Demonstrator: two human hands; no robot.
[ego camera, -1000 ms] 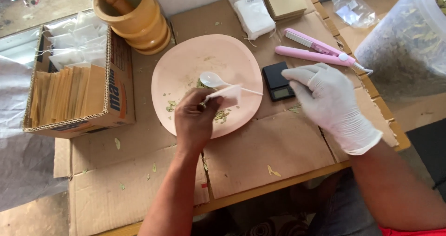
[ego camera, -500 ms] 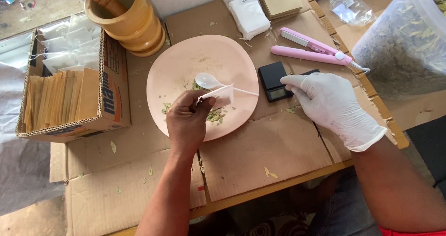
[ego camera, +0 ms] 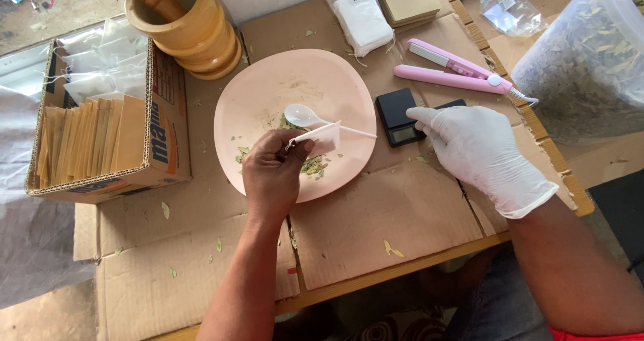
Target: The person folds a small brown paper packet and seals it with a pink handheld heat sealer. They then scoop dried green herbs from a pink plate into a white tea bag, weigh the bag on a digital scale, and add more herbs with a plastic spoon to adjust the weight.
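My bare left hand [ego camera: 272,176] rests on the near part of a pink plate [ego camera: 268,92] and pinches a small white tea bag [ego camera: 320,138] over a scatter of dried green leaves [ego camera: 313,167]. A white plastic spoon [ego camera: 305,116] lies on the plate just beyond the bag. My right hand [ego camera: 479,150], in a white glove, lies flat on the cardboard with its fingertips at a small black pocket scale [ego camera: 400,116]; it holds nothing.
A cardboard box [ego camera: 161,143] of brown envelopes and white bags stands at left. A wooden mortar with pestle [ego camera: 191,25] is at the back. A pink heat sealer [ego camera: 456,69], packs of bags [ego camera: 362,19] and a clear tub of dried leaves [ego camera: 590,66] lie to the right.
My gloved right hand has come down from above the scale onto the cardboard beside it. The left hand with the tea bag has barely moved.
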